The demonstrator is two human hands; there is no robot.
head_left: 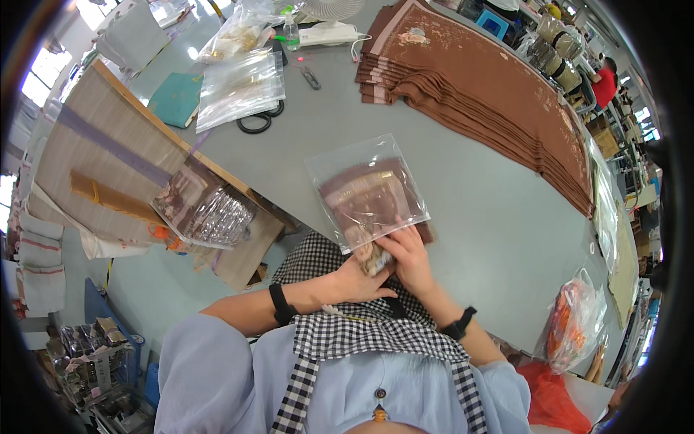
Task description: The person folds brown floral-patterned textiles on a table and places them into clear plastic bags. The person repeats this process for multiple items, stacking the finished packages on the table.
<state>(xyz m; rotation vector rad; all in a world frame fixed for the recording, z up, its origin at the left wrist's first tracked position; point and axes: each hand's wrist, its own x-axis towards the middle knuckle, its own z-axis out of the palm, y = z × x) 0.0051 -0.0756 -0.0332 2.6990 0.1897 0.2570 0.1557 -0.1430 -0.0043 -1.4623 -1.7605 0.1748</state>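
A clear plastic bag lies at the near edge of the grey table, with a folded brown cloth mostly inside it. A patterned end of the cloth sticks out of the bag's near opening. My left hand is closed on that end, and its fingertips seem to reach under the clear film. Over the opening's right side, my right hand grips the bag's edge with fingers fairly straight. Its thumb is close to the left hand, and the cloth between the hands is slightly blurred.
Brown cloths are stacked at the far right. Empty clear bags lie by black scissors, a teal notebook and small snips. Packed bags rest on a wooden board at left. An orange-filled bag stands right.
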